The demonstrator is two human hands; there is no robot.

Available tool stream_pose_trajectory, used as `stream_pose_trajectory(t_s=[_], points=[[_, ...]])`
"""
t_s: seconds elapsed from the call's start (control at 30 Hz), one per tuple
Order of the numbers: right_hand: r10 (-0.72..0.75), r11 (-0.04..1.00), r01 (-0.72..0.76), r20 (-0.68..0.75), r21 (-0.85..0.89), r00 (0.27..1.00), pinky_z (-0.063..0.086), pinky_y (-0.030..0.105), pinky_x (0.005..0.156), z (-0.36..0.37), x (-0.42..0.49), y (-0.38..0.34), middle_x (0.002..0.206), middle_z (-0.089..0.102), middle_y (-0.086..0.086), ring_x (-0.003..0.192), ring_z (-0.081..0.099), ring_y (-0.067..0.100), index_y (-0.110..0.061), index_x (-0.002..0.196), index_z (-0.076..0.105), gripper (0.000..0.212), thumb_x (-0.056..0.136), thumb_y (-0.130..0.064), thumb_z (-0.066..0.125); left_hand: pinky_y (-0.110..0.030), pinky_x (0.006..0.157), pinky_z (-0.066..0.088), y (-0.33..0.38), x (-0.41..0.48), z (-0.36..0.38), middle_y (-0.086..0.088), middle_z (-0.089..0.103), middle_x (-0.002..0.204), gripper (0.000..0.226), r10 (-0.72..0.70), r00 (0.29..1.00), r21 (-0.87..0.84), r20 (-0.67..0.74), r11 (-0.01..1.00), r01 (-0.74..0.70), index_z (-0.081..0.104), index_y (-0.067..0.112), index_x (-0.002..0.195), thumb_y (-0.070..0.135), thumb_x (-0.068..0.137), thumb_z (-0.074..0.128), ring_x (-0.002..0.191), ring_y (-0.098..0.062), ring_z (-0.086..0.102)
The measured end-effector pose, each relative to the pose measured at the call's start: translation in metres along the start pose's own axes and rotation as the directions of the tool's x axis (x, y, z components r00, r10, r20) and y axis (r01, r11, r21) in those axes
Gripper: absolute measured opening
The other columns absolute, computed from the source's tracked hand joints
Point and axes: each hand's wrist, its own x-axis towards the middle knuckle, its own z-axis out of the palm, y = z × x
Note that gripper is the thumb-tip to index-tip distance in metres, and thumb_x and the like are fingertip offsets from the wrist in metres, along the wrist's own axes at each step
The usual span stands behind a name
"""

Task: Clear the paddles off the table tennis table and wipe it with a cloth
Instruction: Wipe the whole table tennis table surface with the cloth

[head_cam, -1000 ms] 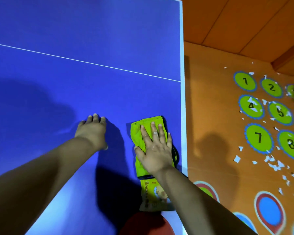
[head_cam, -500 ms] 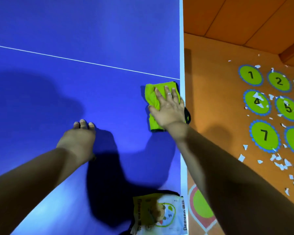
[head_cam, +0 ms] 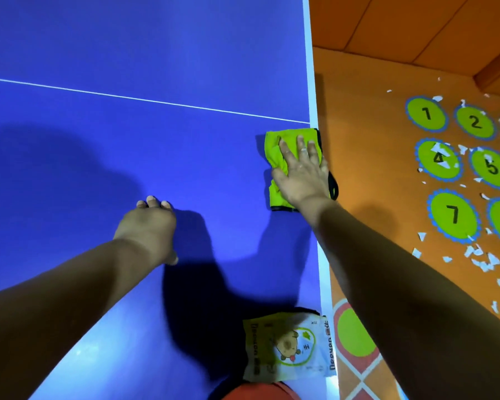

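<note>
Barely shifted since half a second ago, right hand (head_cam: 302, 171) presses flat on green cloth (head_cam: 274, 157) at table (head_cam: 185, 53) edge; left hand (head_cam: 147, 226) rests spread.

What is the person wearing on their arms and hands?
Nothing covers either forearm: no sleeves, gloves or watch show. Both arms are bare right to the frame's edge. The right hand has what looks like a ring on one finger; the left hand shows no jewellery.
</note>
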Motion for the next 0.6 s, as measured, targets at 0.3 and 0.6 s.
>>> stream_pose_trajectory(t_s=[0.3,0.6], points=[[0.08,0.997,-0.08,-0.007,0.023,0.997,0.003,0.046,0.117,0.019,-0.123,-0.01,0.162,-0.004,0.001,0.148,-0.009,0.021,-0.04,0.152,0.009,0.075,0.081,-0.053,0.027,-0.028,0.072,0.041,-0.003,-0.011,-0.006,-0.012,0.047,0.119,0.082,0.025,0.999,-0.03,-0.042,0.999,-0.027,0.043,0.006,0.123,0.053,0.065,0.077,0.111,-0.026,0.05],[0.206,0.975,-0.215,0.123,0.058,0.971,-0.004,0.049,0.116,0.024,-0.168,-0.043,0.16,-0.021,0.001,0.146,-0.02,0.023,-0.041,0.152,-0.003,0.076,0.091,-0.059,0.039,-0.031,0.088,0.044,-0.006,-0.013,-0.009,-0.018,0.039,0.138,0.094,0.04,0.999,-0.024,-0.02,0.999,-0.04,0.033,0.002,0.137,0.051,0.069,0.075,0.127,-0.032,0.041]])
